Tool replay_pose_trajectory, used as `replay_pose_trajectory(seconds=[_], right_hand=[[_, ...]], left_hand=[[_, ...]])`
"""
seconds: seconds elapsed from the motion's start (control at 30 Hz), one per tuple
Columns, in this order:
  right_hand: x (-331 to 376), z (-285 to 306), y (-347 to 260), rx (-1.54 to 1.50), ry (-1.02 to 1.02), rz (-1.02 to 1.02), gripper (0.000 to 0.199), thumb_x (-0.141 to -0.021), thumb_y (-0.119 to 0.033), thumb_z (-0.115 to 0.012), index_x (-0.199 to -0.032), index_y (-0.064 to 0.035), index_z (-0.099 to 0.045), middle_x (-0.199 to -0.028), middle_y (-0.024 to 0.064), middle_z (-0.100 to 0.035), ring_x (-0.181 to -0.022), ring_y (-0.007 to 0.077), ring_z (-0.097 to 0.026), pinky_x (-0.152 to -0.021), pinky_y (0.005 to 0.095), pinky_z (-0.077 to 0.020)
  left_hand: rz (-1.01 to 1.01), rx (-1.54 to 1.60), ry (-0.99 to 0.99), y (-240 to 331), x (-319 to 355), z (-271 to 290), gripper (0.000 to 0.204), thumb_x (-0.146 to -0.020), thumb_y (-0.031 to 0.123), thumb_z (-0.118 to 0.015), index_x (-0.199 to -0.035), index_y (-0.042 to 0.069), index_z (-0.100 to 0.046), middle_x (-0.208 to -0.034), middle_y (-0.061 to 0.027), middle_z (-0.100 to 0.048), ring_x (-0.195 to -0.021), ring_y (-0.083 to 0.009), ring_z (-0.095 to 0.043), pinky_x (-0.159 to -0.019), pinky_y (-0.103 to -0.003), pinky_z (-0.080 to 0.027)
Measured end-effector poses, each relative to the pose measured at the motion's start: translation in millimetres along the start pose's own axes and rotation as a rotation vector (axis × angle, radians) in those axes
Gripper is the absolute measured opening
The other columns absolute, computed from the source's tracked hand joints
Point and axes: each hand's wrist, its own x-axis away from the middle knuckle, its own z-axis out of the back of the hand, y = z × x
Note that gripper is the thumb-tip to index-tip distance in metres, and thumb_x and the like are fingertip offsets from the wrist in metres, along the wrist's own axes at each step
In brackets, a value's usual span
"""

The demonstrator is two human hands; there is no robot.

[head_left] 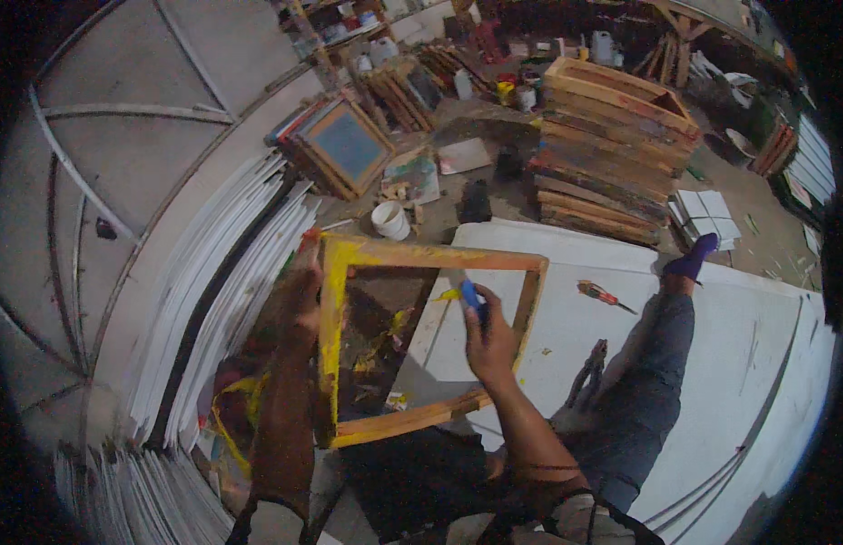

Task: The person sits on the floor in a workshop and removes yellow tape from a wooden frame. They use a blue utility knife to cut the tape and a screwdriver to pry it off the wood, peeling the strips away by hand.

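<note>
A wooden frame [330, 345], smeared with yellow paint along its left and top bars, stands tilted before me with its middle open. My left hand [309, 282] grips its left bar near the upper corner; most of those fingers are hidden or dim. Inside the frame's opening, as seen from here, my right hand [490, 338] is closed round a small blue tool [470, 294]. A yellow scrap [448, 295] shows at the tool's tip, and its exact kind is unclear. Beyond the right bar, a red-handled screwdriver [599, 292] and dark pliers [586, 374] lie on a white board [712, 345].
My outstretched leg [653, 391] crosses the board. A tall stack of wooden frames [612, 154] rises at the back, with a white bucket [390, 221] to its left. Stacked white sheets [221, 272] line the left side. More framed screens [349, 145] lean behind them.
</note>
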Motion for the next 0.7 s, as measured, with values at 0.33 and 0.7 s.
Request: replay_pose_trajectory(seconds=[0.33,0.7], right_hand=[[32,-18,13,0.001,-0.151,0.051,0.033,-0.102,-0.024,-0.055,-0.131,-0.0079,-0.052,-0.086,0.0191,-0.066,-0.074,0.0286,-0.067,-0.067,0.0398,-0.0502],[36,-24,30,-0.077,-0.137,0.194,0.044,-0.101,-0.017,-0.057,-0.142,-0.0012,-0.047,-0.093,0.0193,-0.067,-0.081,0.0289,-0.066,-0.077,0.0384,-0.0521]], left_hand=[[0.295,-0.090,0.145,114,20,-127,0.051,-0.106,0.051,-0.037,-0.107,0.008,-0.065,-0.073,-0.0062,-0.064,-0.058,-0.0184,-0.060,-0.055,-0.033,-0.049],[0.127,-0.276,0.286,122,37,-143,0.058,-0.103,0.056,-0.046,-0.139,0.011,-0.053,-0.098,-0.0045,-0.064,-0.079,-0.0135,-0.062,-0.059,-0.031,-0.052]])
